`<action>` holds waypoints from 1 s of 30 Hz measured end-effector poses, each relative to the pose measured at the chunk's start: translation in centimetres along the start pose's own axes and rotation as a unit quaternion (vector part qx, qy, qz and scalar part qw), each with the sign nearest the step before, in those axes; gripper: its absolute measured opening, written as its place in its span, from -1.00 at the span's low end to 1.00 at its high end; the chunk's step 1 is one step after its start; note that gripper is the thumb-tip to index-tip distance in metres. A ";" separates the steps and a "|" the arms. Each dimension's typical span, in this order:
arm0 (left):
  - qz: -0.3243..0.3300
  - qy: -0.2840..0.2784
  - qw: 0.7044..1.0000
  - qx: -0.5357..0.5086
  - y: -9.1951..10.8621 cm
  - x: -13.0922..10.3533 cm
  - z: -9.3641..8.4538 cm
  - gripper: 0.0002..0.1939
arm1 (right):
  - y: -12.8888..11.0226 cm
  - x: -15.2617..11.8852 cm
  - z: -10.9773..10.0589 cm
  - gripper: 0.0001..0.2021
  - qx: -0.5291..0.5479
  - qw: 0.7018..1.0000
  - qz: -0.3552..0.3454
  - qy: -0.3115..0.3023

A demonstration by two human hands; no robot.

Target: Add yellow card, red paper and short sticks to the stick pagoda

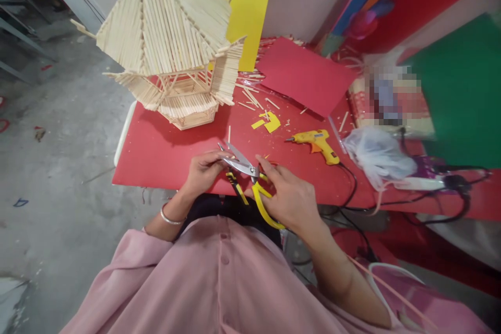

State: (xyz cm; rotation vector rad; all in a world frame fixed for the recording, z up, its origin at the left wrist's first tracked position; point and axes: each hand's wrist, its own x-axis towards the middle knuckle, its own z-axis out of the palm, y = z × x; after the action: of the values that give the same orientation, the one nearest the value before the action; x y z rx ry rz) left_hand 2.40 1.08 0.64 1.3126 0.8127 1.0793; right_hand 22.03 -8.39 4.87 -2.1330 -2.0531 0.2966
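Observation:
My right hand (291,201) grips a pair of scissors (268,209) by their yellow handles, with the metal blades apart and pointing left. At the blades, my left hand (205,169) is closed, thumb and fingers together; what it pinches, if anything, is too small to make out. A thin wooden stick (229,134) shows just beyond the blade tips; I cannot tell whether it is held. Below the blades lies a black-and-yellow tool (237,188), partly covered. Farther back stands a model pavilion (168,36) made of pale sticks, with a pointed roof.
A yellow glue gun (317,143) lies on the red tabletop (156,156), its black cord trailing over the front edge. Yellow paper scraps (270,122) and loose sticks lie near a red sheet (307,75). At right are a plastic bag (378,156) and a green sheet (462,94).

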 end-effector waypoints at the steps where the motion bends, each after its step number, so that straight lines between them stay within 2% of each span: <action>1: 0.010 -0.002 1.000 0.003 0.1 0.0 -0.1 -0.71 | -0.1 0.1 0.0 -0.36 -0.002 1.000 -0.005 -0.003; 5: 0.042 -0.004 0.999 0.012 0.2 0.0 -0.5 -0.77 | -0.2 0.4 0.1 -0.39 0.014 1.000 -0.025 -0.010; 13: 0.065 -0.015 0.997 0.042 0.1 -0.1 -1.4 -0.83 | -0.9 0.4 0.6 -0.39 0.016 0.999 -0.031 -0.034; 25: 0.020 -0.022 0.998 0.053 0.1 -0.8 -2.2 -0.68 | -1.3 0.3 2.0 -0.37 0.011 0.999 -0.048 -0.016; 30: -0.031 -0.010 0.999 0.007 -0.1 -1.0 -2.4 -0.75 | -1.1 0.5 2.4 -0.36 0.005 0.999 -0.035 -0.009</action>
State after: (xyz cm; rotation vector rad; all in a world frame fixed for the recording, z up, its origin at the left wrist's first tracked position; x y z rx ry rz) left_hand -0.10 0.99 0.11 1.3002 0.8431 1.0115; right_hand 20.41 -7.94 2.86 -2.0542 -2.1262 0.3185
